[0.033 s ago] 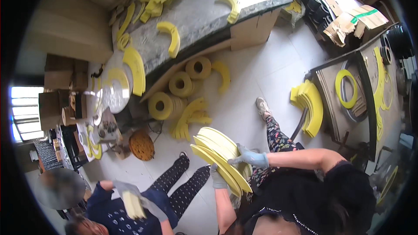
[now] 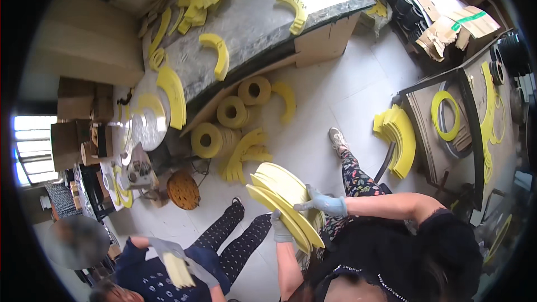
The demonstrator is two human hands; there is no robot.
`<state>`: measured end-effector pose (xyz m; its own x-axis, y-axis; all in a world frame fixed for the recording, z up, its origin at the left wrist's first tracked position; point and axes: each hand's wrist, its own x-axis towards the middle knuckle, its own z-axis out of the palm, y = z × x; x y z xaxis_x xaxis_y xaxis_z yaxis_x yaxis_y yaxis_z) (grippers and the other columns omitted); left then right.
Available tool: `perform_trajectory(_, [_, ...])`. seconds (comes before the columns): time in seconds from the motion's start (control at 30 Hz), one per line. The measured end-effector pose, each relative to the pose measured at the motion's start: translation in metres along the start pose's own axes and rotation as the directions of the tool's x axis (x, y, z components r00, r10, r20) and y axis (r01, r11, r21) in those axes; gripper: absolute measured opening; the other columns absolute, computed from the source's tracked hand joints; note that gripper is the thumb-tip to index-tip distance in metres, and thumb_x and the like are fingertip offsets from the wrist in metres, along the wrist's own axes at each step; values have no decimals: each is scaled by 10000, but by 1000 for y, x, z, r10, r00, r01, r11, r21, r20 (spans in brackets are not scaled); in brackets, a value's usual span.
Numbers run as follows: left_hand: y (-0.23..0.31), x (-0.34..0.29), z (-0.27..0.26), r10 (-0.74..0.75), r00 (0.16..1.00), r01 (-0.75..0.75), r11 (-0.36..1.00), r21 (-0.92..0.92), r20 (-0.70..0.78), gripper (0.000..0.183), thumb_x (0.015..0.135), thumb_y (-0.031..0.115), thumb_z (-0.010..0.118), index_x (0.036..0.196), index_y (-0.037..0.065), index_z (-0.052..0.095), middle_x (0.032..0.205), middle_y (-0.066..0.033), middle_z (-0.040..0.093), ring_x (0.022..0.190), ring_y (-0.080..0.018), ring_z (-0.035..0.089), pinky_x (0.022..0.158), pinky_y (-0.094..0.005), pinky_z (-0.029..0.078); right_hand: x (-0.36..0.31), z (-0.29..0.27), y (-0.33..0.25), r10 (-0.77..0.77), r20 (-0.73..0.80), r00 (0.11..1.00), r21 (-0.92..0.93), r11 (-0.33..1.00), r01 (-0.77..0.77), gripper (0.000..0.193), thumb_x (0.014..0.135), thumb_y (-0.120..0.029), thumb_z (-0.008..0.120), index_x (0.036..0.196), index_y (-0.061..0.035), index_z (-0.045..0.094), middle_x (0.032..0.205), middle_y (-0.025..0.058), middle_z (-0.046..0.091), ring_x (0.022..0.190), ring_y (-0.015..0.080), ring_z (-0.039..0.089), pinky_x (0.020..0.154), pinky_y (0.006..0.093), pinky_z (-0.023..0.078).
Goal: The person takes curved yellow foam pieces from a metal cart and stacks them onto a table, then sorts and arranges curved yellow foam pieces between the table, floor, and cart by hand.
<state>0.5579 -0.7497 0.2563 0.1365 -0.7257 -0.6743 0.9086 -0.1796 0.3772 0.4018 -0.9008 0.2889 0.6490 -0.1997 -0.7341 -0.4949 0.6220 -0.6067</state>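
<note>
A stack of yellow curved pieces (image 2: 279,201), some flat arcs and some rounder, stands tilted between my two gloved hands above my lap. My left hand (image 2: 281,228), in a grey glove, grips the stack's lower outer side, its thumb pressed to the nearest arc. From the right, my right hand (image 2: 324,204) in a pale blue-grey glove clasps the stack, fingers reaching over its side. Parts of both hands' fingers are hidden behind the pieces. At the left, a co-worker in gloves holds a small bundle of pale yellow pieces (image 2: 178,270).
Yellow arcs lie on a metal-topped table (image 2: 251,28). Below it, thick yellow rolls (image 2: 231,112) and loose arcs (image 2: 244,154) rest on the floor. To the right, a stack of yellow arcs (image 2: 396,140) stands beside a board-sided frame (image 2: 472,117). A brown round stool (image 2: 183,192) is near the co-worker.
The co-worker's hands and bundle have shifted slightly right and down. My hands keep hold of the stack, nearly unmoved.
</note>
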Motion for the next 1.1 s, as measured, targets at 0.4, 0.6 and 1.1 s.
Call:
perform_trajectory(0.4, [96, 207, 271, -179, 970, 158, 979, 130, 167, 616, 814, 343, 737, 1276, -8, 532, 1130, -127, 650, 953, -269, 670, 862, -367, 580, 0, -191, -176, -317, -159, 935, 469, 809, 354, 1132, 844, -402, 726, 1543, 0, -68, 1582, 201, 128, 1461, 270, 164, 1184, 364, 188])
perform_trajectory(0.6, [127, 273, 431, -216, 954, 137, 931, 337, 209, 438, 918, 296, 620, 1255, 20, 567, 1108, -113, 666, 983, -243, 664, 868, -356, 557, -19, -274, -276, -480, -346, 806, 495, 636, 591, 983, 879, -268, 682, 1569, -63, 13, 1599, 102, 182, 1444, 216, 231, 1174, 344, 221])
perform_trajectory(1.1, [-6, 584, 702, -98, 947, -22, 930, 366, 305, 396, 902, 324, 667, 1197, 68, 601, 1090, -93, 666, 958, -236, 657, 835, -362, 561, -1, -681, -366, -326, -449, 832, 639, 534, 554, 305, 833, -150, 663, 1103, -10, 638, 978, 111, 703, 881, 221, 681, 860, 372, 550])
